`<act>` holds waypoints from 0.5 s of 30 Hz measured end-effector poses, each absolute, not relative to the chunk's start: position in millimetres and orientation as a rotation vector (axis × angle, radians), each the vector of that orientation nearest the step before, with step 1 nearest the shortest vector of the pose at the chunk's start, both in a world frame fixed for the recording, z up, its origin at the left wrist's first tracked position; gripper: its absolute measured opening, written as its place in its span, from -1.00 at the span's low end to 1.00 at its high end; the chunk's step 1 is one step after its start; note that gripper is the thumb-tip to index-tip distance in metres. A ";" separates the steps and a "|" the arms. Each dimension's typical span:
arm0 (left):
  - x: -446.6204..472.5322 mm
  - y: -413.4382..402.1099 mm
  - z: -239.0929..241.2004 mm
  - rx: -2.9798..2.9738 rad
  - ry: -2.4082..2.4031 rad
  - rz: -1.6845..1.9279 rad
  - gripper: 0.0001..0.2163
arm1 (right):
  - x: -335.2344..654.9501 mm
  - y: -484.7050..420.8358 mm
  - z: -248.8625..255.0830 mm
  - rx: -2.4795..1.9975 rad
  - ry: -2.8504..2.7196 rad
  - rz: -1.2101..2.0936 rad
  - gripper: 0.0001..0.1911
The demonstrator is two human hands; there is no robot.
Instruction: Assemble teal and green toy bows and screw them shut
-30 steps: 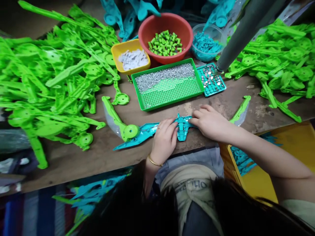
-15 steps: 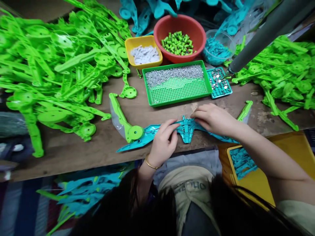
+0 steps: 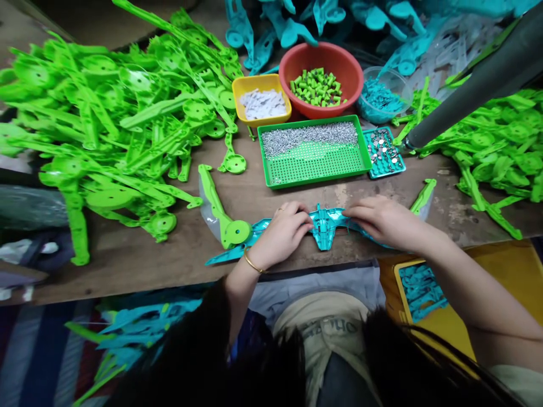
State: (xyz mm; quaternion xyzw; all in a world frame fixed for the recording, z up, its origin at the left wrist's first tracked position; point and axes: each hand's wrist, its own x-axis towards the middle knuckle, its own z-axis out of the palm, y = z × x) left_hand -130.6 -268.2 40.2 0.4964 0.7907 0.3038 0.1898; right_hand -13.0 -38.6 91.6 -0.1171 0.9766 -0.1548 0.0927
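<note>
A teal plastic toy bow body (image 3: 324,229) lies across the bench near its front edge, its ribbed inner side up. Green limbs are at both ends: the left limb (image 3: 214,203) with its round hub shows fully, and only the tip of the right limb (image 3: 423,199) appears past my forearm. My left hand (image 3: 288,229) rests on the bow just left of the centre block, fingers curled round it. On the other side, my right hand (image 3: 373,217) pinches at the bow's upper edge. Whatever small part may be under the fingertips is hidden.
Behind the bow stand a green tray (image 3: 314,176) of screws, a small teal tray (image 3: 386,152) of metal bits, a yellow tub (image 3: 262,120), a red bowl (image 3: 321,56) and a clear tub (image 3: 384,93). Green limbs pile up left (image 3: 127,124) and right (image 3: 504,152). A dark pole (image 3: 462,90) slants in.
My left hand has turned flatter and shifted slightly along the bow, nearer the centre block. My right hand has moved a little to the right and down. The camera view has shifted slightly.
</note>
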 end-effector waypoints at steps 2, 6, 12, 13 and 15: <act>-128.6 -266.9 39.9 1.333 2.204 0.956 -0.85 | -13.9 -42.4 93.3 -0.365 2.885 -0.369 -0.70; -120.9 -266.5 35.7 1.283 2.201 1.085 -0.86 | -17.0 -45.2 93.5 -0.364 2.874 -0.346 -0.74; -116.4 -265.5 23.1 1.361 2.325 1.032 -0.89 | -20.8 -39.8 90.3 -0.268 3.071 0.036 -0.78; -116.8 -266.2 22.4 1.366 2.322 1.030 -0.88 | -23.0 -39.5 89.4 -0.289 3.085 0.050 -0.78; -117.3 -267.7 23.5 1.372 2.298 1.036 -0.87 | -29.6 -39.5 86.9 -0.382 3.098 -0.012 -0.76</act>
